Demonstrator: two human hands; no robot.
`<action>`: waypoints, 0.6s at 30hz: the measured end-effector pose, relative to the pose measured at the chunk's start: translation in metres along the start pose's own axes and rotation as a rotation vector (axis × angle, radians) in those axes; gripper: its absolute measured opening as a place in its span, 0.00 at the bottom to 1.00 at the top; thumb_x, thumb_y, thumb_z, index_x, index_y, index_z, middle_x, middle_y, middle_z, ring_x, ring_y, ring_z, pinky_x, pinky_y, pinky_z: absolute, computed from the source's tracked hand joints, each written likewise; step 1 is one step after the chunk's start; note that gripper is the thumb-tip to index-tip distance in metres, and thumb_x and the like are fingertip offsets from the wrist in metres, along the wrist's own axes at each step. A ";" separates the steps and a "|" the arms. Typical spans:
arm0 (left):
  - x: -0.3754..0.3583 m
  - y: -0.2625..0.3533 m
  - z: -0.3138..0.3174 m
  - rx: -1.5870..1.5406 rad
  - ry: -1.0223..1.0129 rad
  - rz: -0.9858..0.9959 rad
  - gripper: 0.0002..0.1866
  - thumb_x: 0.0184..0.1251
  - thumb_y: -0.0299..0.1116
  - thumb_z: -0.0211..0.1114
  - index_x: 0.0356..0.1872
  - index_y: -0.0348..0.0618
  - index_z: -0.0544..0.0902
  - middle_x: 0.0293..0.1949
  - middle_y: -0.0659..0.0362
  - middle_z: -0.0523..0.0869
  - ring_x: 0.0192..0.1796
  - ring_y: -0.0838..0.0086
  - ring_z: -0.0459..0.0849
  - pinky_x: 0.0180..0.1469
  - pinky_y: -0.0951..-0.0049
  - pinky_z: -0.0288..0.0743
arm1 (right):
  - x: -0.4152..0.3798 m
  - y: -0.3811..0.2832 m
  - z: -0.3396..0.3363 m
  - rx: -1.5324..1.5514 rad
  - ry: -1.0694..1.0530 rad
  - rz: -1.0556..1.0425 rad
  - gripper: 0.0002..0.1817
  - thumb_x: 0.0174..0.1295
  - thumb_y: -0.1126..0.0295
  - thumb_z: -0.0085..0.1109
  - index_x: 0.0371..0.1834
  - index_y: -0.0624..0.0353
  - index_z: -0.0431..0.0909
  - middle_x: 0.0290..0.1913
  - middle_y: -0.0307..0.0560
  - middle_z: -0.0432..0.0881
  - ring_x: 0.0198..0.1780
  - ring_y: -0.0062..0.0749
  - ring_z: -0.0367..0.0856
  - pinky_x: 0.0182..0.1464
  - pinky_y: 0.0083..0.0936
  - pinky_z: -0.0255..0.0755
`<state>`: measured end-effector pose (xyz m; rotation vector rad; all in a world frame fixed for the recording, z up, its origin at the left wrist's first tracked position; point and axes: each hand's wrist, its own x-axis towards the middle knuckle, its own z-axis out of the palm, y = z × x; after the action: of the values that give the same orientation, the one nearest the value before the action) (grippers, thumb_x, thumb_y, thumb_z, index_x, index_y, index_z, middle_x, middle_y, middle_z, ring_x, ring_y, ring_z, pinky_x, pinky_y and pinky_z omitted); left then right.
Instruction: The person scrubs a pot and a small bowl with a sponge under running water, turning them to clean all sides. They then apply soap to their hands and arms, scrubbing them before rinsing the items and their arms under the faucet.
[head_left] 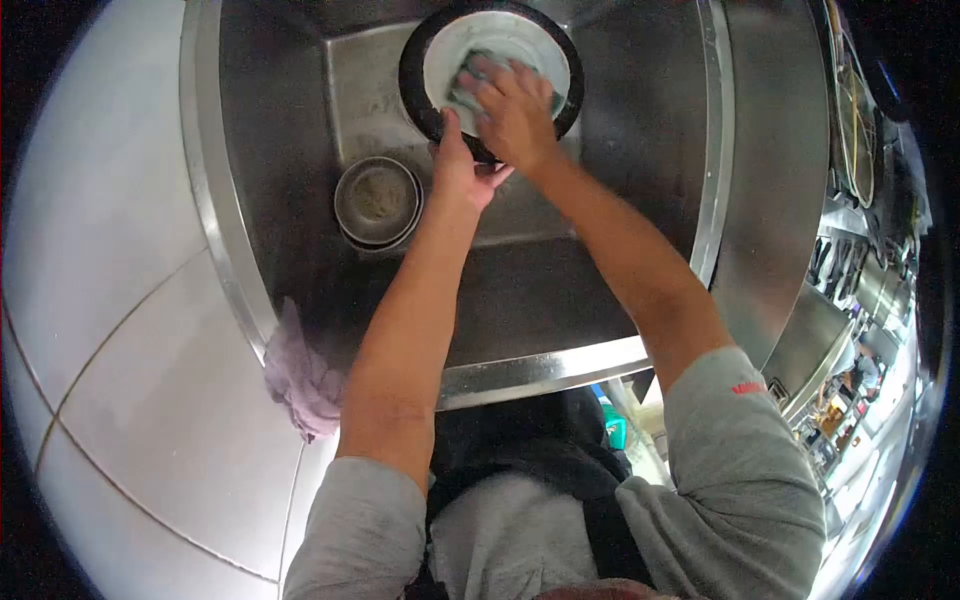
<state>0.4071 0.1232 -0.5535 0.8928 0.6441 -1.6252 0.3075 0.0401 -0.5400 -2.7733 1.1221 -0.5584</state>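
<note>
A round dish (pixel 434 70) with a wide black rim and a pale inside is held up over the metal sink (pixel 640 215). My left hand (pixel 464 172) grips its near edge, thumb on top and fingers underneath. Inside the dish, my right hand (pixel 520 115) presses on a dark green scouring pad (pixel 462 95), its fingers curled over it and smeared by motion. Most of the pad is hidden under that hand. Left of my left wrist, a small stack of round metal bowls (pixel 378 203) rests on the sink floor.
A crumpled purple cloth (pixel 300 375) hangs over the sink's front left corner. The metal front edge (pixel 560 368) runs between my body and the basin. White tiles (pixel 150 330) lie to the left. Racks and utensils (pixel 850 260) stand far right.
</note>
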 end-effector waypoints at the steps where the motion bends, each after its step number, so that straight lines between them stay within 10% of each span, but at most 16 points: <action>1: -0.002 0.001 0.006 -0.007 -0.011 -0.005 0.45 0.75 0.68 0.59 0.80 0.50 0.59 0.76 0.47 0.68 0.75 0.45 0.69 0.75 0.30 0.63 | -0.010 0.019 -0.003 -0.012 -0.002 -0.006 0.30 0.56 0.63 0.66 0.66 0.37 0.81 0.69 0.48 0.76 0.68 0.57 0.72 0.64 0.60 0.67; 3: -0.007 0.001 0.014 0.056 0.018 0.030 0.43 0.74 0.68 0.59 0.78 0.49 0.61 0.74 0.45 0.71 0.76 0.47 0.70 0.73 0.30 0.66 | -0.016 0.047 -0.002 -0.189 -0.035 0.457 0.27 0.56 0.64 0.65 0.64 0.41 0.82 0.67 0.49 0.77 0.67 0.55 0.73 0.59 0.59 0.70; 6: -0.005 0.006 0.016 0.003 -0.022 0.007 0.43 0.76 0.66 0.59 0.80 0.48 0.60 0.77 0.46 0.67 0.78 0.44 0.66 0.74 0.27 0.62 | 0.062 0.061 0.014 -0.173 0.121 0.551 0.26 0.56 0.65 0.64 0.63 0.45 0.83 0.62 0.50 0.79 0.65 0.55 0.74 0.56 0.58 0.72; 10: -0.005 0.005 0.008 -0.033 -0.107 -0.010 0.43 0.77 0.65 0.59 0.81 0.48 0.59 0.80 0.47 0.64 0.79 0.42 0.64 0.76 0.26 0.58 | 0.051 0.000 0.017 -0.146 0.029 -0.013 0.19 0.59 0.67 0.62 0.55 0.51 0.85 0.57 0.53 0.83 0.61 0.56 0.77 0.59 0.54 0.73; 13: -0.006 0.013 0.018 -0.045 -0.105 -0.038 0.43 0.77 0.65 0.58 0.81 0.49 0.59 0.81 0.49 0.61 0.80 0.45 0.61 0.75 0.27 0.58 | 0.036 0.015 -0.015 0.167 0.026 0.222 0.20 0.62 0.66 0.64 0.58 0.54 0.83 0.59 0.57 0.83 0.58 0.55 0.81 0.60 0.44 0.75; 16: -0.025 0.027 0.039 0.300 0.267 0.055 0.44 0.75 0.59 0.64 0.82 0.48 0.58 0.83 0.49 0.57 0.81 0.46 0.59 0.75 0.36 0.62 | 0.067 0.018 -0.079 0.790 -0.288 0.902 0.26 0.62 0.60 0.74 0.61 0.60 0.84 0.56 0.54 0.88 0.55 0.40 0.88 0.60 0.29 0.77; 18: -0.035 0.036 0.042 1.051 0.463 1.217 0.43 0.71 0.51 0.72 0.79 0.45 0.64 0.80 0.48 0.64 0.78 0.51 0.66 0.74 0.49 0.67 | 0.061 0.049 -0.063 0.902 -0.451 0.869 0.27 0.62 0.59 0.74 0.61 0.63 0.83 0.55 0.52 0.89 0.55 0.36 0.87 0.59 0.30 0.78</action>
<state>0.4364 0.1011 -0.4995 1.9282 -0.5490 -0.5067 0.2926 -0.0347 -0.4739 -1.3733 1.3369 -0.2070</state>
